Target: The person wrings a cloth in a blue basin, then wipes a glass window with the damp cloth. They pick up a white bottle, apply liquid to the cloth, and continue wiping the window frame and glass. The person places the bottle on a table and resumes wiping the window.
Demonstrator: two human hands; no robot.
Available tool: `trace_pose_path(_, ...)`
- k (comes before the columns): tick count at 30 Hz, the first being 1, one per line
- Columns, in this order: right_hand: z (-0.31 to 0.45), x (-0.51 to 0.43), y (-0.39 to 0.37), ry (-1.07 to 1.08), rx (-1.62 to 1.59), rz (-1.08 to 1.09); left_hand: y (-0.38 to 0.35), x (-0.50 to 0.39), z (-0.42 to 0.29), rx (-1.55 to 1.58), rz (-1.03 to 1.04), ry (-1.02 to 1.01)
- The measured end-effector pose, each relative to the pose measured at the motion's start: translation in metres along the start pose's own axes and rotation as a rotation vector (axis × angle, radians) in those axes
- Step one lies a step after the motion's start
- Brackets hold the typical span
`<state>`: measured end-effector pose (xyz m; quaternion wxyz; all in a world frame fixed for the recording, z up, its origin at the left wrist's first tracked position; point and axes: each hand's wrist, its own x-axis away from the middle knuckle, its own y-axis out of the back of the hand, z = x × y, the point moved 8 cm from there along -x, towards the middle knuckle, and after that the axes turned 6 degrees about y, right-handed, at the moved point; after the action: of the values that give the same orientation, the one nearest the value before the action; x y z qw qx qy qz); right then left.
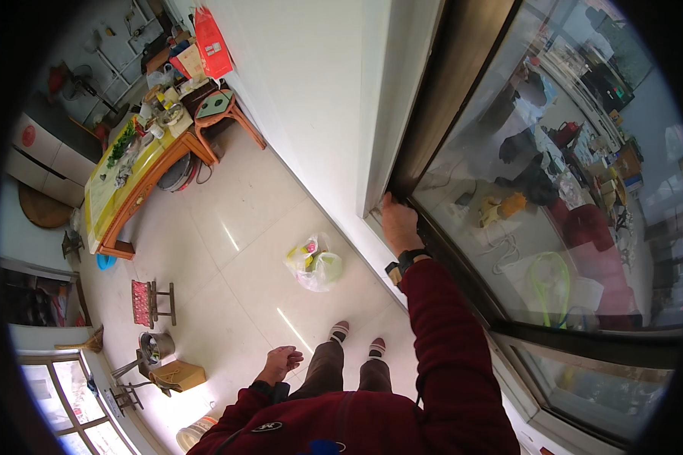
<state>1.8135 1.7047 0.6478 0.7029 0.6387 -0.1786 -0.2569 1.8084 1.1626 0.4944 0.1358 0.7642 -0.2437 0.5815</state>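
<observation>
My right hand is at the edge of a dark-framed sliding glass window, its fingers against the frame's corner beside the white jamb; how they grip is partly hidden. My left hand hangs low over the tiled floor, fingers loosely curled, and nothing shows in it. Ahead of my feet, a clear plastic bag with yellow, green and pink things inside lies on the floor. Through the glass show dark cloths, cables and an orange-yellow item, partly mixed with reflections.
A wooden table with a yellow cover and many items stands at the upper left, a stool beside it. A small folding seat, a metal pot and a cardboard box are at the left. A white wall runs ahead.
</observation>
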Motion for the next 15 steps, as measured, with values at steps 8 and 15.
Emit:
trace_pose_path(8,-0.029,0.09,0.088,-0.127,-0.009,-0.034,0.023,-0.007,0.018,0.034,-0.008,0.01)
trace_pose_path(15,0.013,0.034,0.053,-0.003,0.036,-0.265,0.028,-0.009,0.012,0.084,-0.042,0.025)
